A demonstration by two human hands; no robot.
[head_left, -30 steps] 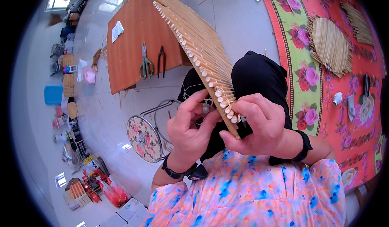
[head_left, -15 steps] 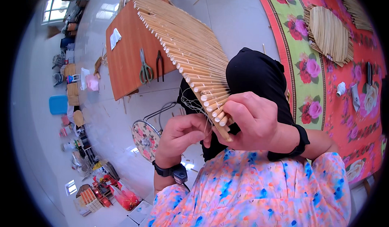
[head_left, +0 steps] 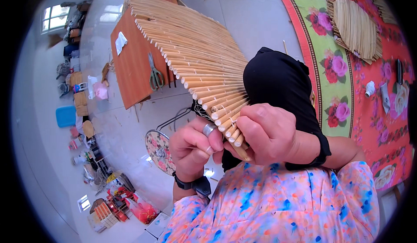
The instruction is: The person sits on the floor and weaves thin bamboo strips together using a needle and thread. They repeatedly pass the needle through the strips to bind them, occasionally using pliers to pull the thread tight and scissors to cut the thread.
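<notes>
A long mat of straw-coloured stalks (head_left: 191, 54), tied side by side with pale thread, fans out from my lap toward the wooden table. My right hand (head_left: 269, 132) is closed round its near end, thumb and fingers pinching the last few stalks. Beside the cut stalk ends, my left hand (head_left: 193, 143) is closed in a pinch on a thin pale thread, only partly visible. A wide silver ring (head_left: 208, 129) sits on one of its fingers. Loose loops of thread (head_left: 200, 109) hang at the mat's edge, just above this hand.
Scissors (head_left: 156, 76) and a white cloth (head_left: 121, 42) lie on the wooden table (head_left: 130, 78). A round floral stool (head_left: 160, 149) stands at left. On the red floral cloth (head_left: 369, 126) at right rest an oval stalk mat (head_left: 355, 26), a white spool (head_left: 369, 88) and a black-handled tool (head_left: 398, 71).
My left hand has turned and moved slightly right and down, bringing the ring into sight. The mat has tilted a little leftward, now covering most of the pliers on the table.
</notes>
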